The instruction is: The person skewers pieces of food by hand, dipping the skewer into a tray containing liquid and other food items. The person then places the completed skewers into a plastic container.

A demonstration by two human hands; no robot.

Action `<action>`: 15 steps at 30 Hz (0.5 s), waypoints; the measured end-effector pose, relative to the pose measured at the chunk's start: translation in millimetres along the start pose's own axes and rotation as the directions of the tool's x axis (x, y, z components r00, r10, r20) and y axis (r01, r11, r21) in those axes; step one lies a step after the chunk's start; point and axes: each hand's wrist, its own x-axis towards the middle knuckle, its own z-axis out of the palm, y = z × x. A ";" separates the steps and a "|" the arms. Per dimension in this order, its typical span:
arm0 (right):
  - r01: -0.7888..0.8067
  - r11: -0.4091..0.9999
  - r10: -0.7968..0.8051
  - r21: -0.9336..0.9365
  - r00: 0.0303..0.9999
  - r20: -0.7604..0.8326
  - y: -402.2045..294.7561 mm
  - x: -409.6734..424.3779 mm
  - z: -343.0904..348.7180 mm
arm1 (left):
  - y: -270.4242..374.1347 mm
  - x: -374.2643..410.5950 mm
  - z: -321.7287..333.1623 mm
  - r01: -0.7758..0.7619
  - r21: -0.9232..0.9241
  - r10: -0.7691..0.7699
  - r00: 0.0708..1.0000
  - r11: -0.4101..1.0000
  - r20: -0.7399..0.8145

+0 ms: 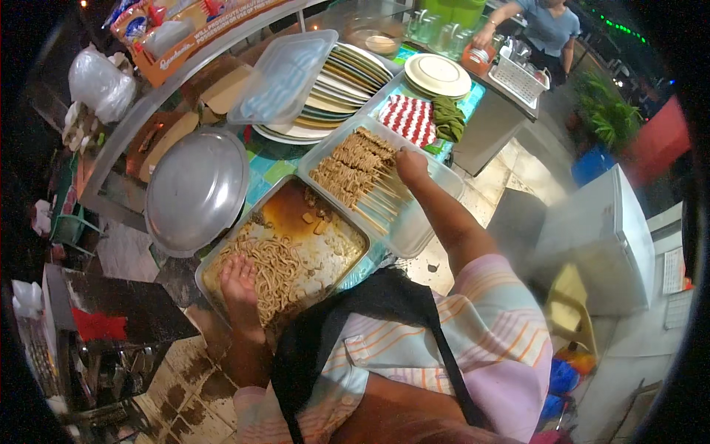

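A metal tray (346,266) holds a heap of long, noodle-like brown meat strips (272,272), probably intestines, with brown sauce at its far end. My left hand (239,280) rests at the left side of the heap, palm up and fingers loosely spread, with nothing seen gripped. Beside the tray, a clear plastic container (444,183) holds rows of skewered meat (355,161), their bare sticks pointing toward its near right side. My right hand (412,165) is over the container at the upper end of the rows, fingers closed; whether it pinches a skewer is hidden.
A round metal lid (198,191) stands left of the tray. Beyond are stacked plates (338,94) under a translucent plastic lid (288,77), more plates (437,75), a red-and-white cloth (407,119) and a green cloth (448,118). A co-worker (546,33) reaches toward an orange container. A white appliance (599,244) stands right.
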 end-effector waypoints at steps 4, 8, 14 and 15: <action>0.030 0.999 -0.028 -0.032 0.998 0.057 -7.4 -5.1 -16.7 | -3.9 6.5 -1.0 0.022 0.077 -0.025 0.999 0.997 0.040; -0.067 0.985 0.071 0.157 0.997 -0.015 -7.6 -9.4 -14.7 | -4.5 12.2 3.3 0.065 0.005 -0.065 0.996 0.998 0.057; 0.024 0.996 -0.011 -0.086 0.988 0.153 9.6 -6.6 -31.5 | -2.6 28.2 0.7 0.012 0.053 -0.016 0.997 0.999 0.073; 0.022 0.995 -0.007 -0.094 0.987 0.161 7.9 -6.7 -38.5 | -2.5 28.2 3.1 0.024 0.051 -0.027 0.997 0.998 0.072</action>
